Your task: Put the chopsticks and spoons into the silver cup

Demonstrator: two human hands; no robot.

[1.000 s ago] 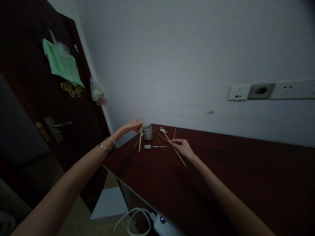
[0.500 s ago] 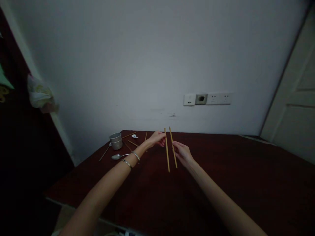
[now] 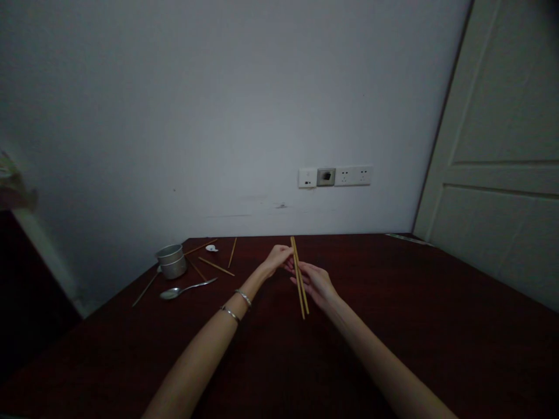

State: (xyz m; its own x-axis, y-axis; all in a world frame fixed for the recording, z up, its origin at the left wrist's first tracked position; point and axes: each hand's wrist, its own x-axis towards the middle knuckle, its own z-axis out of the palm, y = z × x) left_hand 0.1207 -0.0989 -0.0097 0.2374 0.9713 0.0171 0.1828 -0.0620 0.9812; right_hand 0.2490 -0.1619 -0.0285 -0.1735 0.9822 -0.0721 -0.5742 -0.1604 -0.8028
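Two wooden chopsticks (image 3: pixel 299 278) are held side by side, nearly upright, above the dark red table (image 3: pixel 393 326). My left hand (image 3: pixel 276 259), with two bangles on its wrist, pinches them near the top. My right hand (image 3: pixel 315 283) grips them lower down, fingers curled round the sticks. The pair touch along their length.
At the table's far left stand a small metal cup (image 3: pixel 171 261), a metal spoon (image 3: pixel 186 288), several loose chopsticks (image 3: pixel 216 266) and a small white object (image 3: pixel 212 248). A socket strip (image 3: pixel 335 176) is on the wall; a pale door (image 3: pixel 502 174) stands at right.
My view has swung right, away from the dark door. Each hand lifted a chopstick from near the cup, and the two sticks have been brought together in front of me.
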